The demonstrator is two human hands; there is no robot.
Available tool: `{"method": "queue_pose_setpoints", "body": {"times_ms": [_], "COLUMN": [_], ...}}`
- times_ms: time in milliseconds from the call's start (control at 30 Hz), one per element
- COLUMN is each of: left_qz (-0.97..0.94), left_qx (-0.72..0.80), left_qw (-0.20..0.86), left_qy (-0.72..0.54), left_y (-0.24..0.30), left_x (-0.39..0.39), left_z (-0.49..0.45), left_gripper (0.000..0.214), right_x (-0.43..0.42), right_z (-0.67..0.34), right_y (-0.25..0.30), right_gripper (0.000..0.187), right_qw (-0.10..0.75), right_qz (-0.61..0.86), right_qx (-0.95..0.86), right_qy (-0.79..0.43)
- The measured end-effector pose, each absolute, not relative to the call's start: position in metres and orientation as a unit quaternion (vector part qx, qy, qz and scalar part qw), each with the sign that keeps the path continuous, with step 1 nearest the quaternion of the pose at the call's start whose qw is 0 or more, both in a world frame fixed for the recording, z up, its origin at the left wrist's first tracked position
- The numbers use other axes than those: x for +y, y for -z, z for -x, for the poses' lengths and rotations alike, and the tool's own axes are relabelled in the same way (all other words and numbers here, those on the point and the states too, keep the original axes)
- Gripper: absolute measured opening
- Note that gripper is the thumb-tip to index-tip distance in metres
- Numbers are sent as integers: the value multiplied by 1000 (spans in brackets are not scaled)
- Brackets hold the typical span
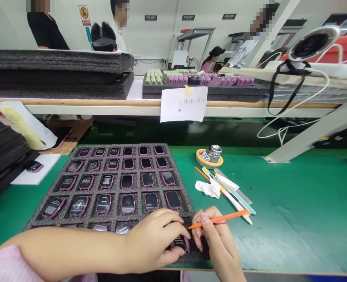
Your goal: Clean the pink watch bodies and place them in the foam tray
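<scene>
Every visible foam tray (118, 145) slot holds a watch. The left hand (158, 239) grips a corner smartwatch (181, 243); the right hand (217, 239) grips an orange stick (220, 218).

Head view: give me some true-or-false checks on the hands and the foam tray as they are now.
1. The right hand holds an orange stick. True.
2. The left hand grips a watch at the near right corner of the foam tray. True.
3. The tray lies on a red mat. False: the mat is green.
4. The metal pot stands left of the tray. False: it stands to the tray's right.
</scene>
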State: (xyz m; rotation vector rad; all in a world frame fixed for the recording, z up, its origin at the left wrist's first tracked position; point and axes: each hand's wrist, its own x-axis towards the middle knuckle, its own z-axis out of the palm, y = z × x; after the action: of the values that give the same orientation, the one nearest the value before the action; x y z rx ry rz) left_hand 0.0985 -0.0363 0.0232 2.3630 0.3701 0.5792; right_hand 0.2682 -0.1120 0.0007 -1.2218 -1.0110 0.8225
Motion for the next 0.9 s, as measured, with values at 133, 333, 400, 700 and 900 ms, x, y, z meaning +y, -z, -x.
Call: {"method": "queue_pose_setpoints", "body": {"times_ms": [133,333,400,700,900], "left_qz": [-882,-888,-907,-979,-968], "left_qx": [188,184,172,131,162], "left_qw": [386,375,339,74,129], "left_qy": [-196,-193,-182,-134,-139], "left_y": [-28,-31,-36,-45,-43], "left_x": [-36,-37,-35,-26,-28], "left_z": [-99,-100,-100,-72,-41], "left_gripper": [37,38,40,37,33], "right_x": [-116,-117,-116,-115,-120], "right_z": [-273,-272,-272,-274,-267], "right_y": [5,9,8,-4,-17], "right_gripper": [33,32,33,36,20], "right_qw": [587,572,567,548,546], "right_qz": [554,568,570,578,578], "right_qx": [-468,-493,-505,-541,-548], "right_qy": [-360,-326,-315,-270,-260]}}
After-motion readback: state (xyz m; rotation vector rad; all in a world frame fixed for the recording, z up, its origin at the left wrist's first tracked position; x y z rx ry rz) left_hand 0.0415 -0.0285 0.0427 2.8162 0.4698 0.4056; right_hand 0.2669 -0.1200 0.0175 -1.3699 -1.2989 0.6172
